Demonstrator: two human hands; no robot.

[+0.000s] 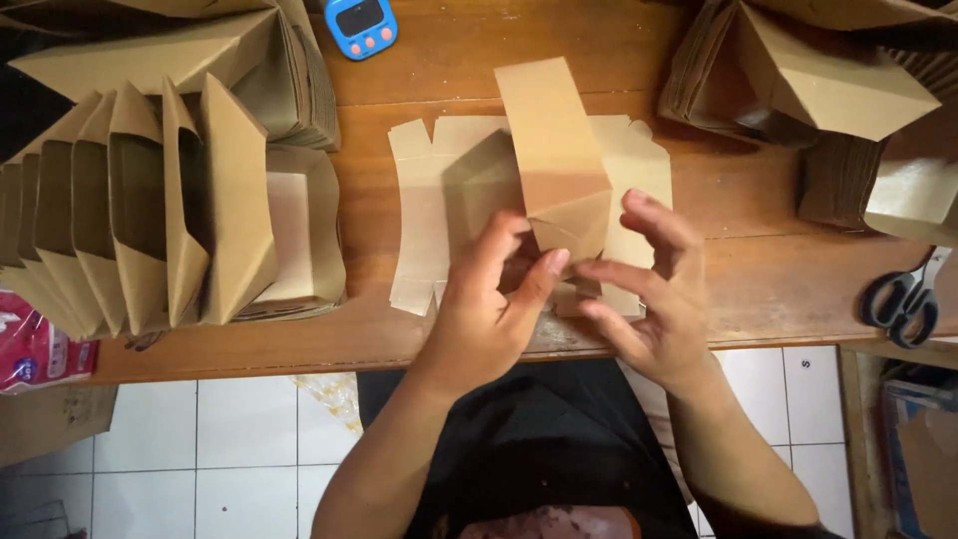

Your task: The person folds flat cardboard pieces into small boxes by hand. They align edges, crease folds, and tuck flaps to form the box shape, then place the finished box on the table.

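1. Both hands are working on one flat brown cardboard box blank [449, 215], which is lying near the front edge of the wooden table [758, 289], in the middle.
2. Left hand [489, 309] is sitting half open, its fingers curling loosely and its thumb pressing against a folded panel at the near edge of the blank.
3. Right hand [649, 289] is also half open, fingers spread and bent, with its fingertips touching the same near edge from the other side.
4. One long flap [554, 140] of the blank is standing up and leaning away from the person, between the two hands.
5. One row of folded boxes [130, 210] is nesting together on the left; I cannot count them exactly.
6. One open box [299, 235] is lying just beside that row.
7. Stacks of flat blanks [788, 80] are piling up at the far right, with further stacks at the far left.
8. One blue timer [360, 25] is resting at the far edge.
9. One pair of black-handled scissors [908, 294] is lying on the right.
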